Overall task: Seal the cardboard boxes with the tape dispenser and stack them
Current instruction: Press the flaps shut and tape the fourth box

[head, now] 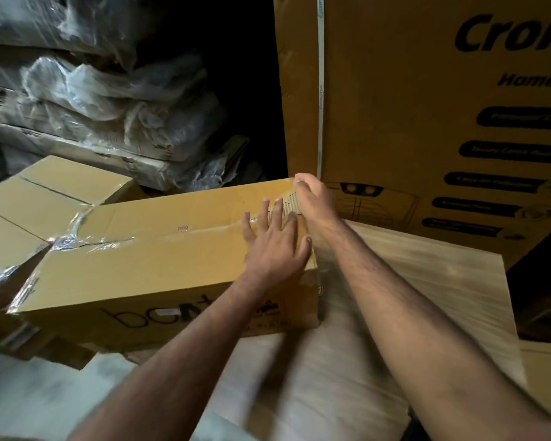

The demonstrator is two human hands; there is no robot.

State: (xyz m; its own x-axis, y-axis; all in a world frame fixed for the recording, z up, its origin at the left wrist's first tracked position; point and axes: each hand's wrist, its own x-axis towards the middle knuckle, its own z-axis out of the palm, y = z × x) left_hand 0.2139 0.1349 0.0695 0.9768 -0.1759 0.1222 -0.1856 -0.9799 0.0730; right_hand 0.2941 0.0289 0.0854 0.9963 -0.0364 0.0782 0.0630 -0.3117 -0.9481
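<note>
A long brown cardboard box [159, 249] lies in front of me, with clear tape running along its top seam. My left hand [272, 243] presses flat on the top near the right end, fingers spread and straight. At the far right corner of that box my right hand [312, 198] has its fingers curled over the edge. Whether it holds anything is hidden. No tape dispenser is in view.
A second taped brown box [42, 198] sits behind and to the left. A tall printed carton [411, 106] stands at the right. Plastic-wrapped flat cartons [102, 100] are piled at the back left. A pale wooden board [442, 281] lies under my right arm.
</note>
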